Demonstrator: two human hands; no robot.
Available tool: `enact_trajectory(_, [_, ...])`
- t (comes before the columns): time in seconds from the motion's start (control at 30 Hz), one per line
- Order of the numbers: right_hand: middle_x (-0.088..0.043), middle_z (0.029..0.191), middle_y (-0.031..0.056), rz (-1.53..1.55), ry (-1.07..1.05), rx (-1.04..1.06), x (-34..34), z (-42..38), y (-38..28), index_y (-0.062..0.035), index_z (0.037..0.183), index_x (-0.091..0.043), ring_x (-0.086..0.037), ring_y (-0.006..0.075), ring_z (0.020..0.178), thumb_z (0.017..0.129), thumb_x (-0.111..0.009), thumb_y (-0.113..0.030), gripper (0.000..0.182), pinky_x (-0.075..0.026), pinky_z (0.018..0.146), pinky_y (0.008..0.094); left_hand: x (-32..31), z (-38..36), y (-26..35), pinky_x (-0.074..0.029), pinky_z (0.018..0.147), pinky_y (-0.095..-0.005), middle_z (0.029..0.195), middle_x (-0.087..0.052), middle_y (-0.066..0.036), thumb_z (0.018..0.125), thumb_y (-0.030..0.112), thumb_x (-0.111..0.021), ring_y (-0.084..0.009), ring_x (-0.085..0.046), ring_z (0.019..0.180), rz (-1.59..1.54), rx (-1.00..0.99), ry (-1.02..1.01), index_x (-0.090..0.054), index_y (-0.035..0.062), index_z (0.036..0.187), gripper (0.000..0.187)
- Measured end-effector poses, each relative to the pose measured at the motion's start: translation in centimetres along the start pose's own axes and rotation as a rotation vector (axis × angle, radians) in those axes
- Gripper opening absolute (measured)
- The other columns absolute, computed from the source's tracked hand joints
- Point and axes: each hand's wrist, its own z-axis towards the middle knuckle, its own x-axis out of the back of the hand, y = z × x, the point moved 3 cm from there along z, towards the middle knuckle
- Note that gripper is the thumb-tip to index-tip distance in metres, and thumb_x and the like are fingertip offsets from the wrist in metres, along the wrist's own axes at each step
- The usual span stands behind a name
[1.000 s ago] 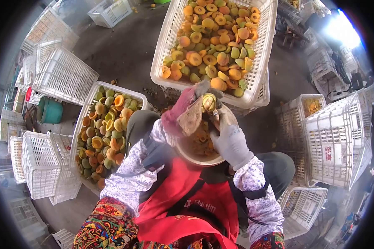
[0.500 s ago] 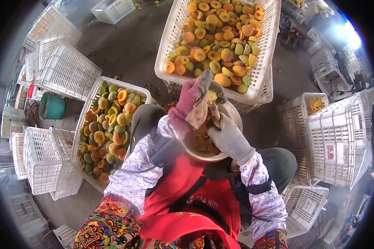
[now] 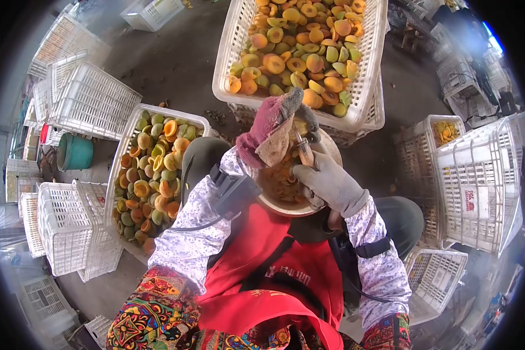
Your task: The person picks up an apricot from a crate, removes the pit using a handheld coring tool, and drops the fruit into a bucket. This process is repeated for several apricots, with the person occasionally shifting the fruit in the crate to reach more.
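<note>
My left hand (image 3: 269, 133), in a maroon glove with grey fingertips, is closed round a partly hidden yellow-green peach half (image 3: 300, 124). Gripped in my right hand (image 3: 336, 186), in a grey glove, is a pitting tool with a wooden handle (image 3: 305, 154). Its metal end points up at the fruit; whether it touches the flesh is hidden by the fingers. Both hands are above a pale bowl (image 3: 286, 211) between my knees, with orange-brown fruit scraps (image 3: 281, 185) inside.
Ahead, a white crate (image 3: 226, 74) full of cut peach halves is stacked on another. To my left stands a second crate (image 3: 118, 169) of peach halves. A green bucket (image 3: 76, 151) and stacked white crates (image 3: 70, 227) lie further left; more crates (image 3: 478, 186) stand at right.
My right hand has shifted slightly down and right, and the tool's handle has turned and shows more clearly. My left hand keeps hold of the fruit. The whole view has shifted a little.
</note>
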Motion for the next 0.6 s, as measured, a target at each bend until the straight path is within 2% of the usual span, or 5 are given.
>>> enact_trajectory(0.2, [-0.062, 0.069, 0.0142, -0.221, 0.167, 0.164, -0.8, 1.5, 2.3, 0.0029, 0.093, -0.054, -0.061, 0.0307, 0.063, 0.085, -0.054, -0.014, 0.018, -0.050, 0.064, 0.0384, -1.4, 0.0, 0.4, -0.050, 0.055, -0.0318, 0.070, -0.062, -0.011, 0.093, 0.041, -0.055, -0.0217, -0.061, 0.060, 0.056, -0.092, -0.176, -0.061, -0.0013, 0.084, 0.044])
enact_trajectory(0.27, [-0.064, 0.074, 0.0189, -0.186, 0.254, 0.305, -1.0, 2.0, 2.1, 0.0035, 0.097, -0.055, -0.060, 0.0396, 0.079, 0.081, -0.054, -0.010, 0.021, -0.047, 0.077, 0.0423, -2.2, -1.0, 0.8, -0.050, 0.054, -0.0307, 0.067, -0.061, -0.010, 0.094, 0.038, -0.055, -0.0208, -0.060, 0.058, -0.122, -0.131, 0.315, -0.061, -0.0009, 0.080, 0.042])
enact_trajectory(0.33, [-0.063, 0.071, 0.0139, -0.163, 0.197, 0.235, -0.7, 1.6, 1.5, 0.0028, 0.098, -0.056, -0.063, 0.0314, 0.071, 0.082, -0.053, -0.011, 0.021, -0.050, 0.068, 0.0374, -1.2, -0.9, 0.1, -0.050, 0.055, -0.0301, 0.069, -0.061, -0.009, 0.094, 0.037, -0.055, -0.0200, -0.060, 0.059, -0.105, -0.112, 0.333, -0.061, -0.0003, 0.081, 0.040])
enact_trajectory(0.5, [-0.056, 0.063, 0.0033, 0.079, -0.190, -0.012, -0.4, 0.6, 1.7, 0.0002, 0.088, -0.058, -0.059, 0.0122, 0.054, 0.087, -0.051, -0.016, 0.017, -0.045, 0.049, 0.0259, 0.0, -0.8, -0.3, -0.052, 0.059, -0.0329, 0.076, -0.062, -0.011, 0.095, 0.037, -0.051, -0.0229, -0.062, 0.065, 0.005, -0.003, -0.300, -0.060, 0.0005, 0.088, 0.038])
enact_trajectory(0.6, [-0.055, 0.061, 0.0023, 0.003, -0.028, -0.023, -0.7, 0.1, 0.1, -0.0005, 0.084, -0.057, -0.058, 0.0116, 0.054, 0.088, -0.052, -0.016, 0.017, -0.045, 0.049, 0.0249, -0.4, 0.2, -0.7, -0.053, 0.063, -0.0382, 0.077, -0.062, -0.013, 0.096, 0.035, -0.048, -0.0250, -0.063, 0.066, -0.373, -0.089, -0.283, -0.061, 0.0012, 0.085, 0.038])
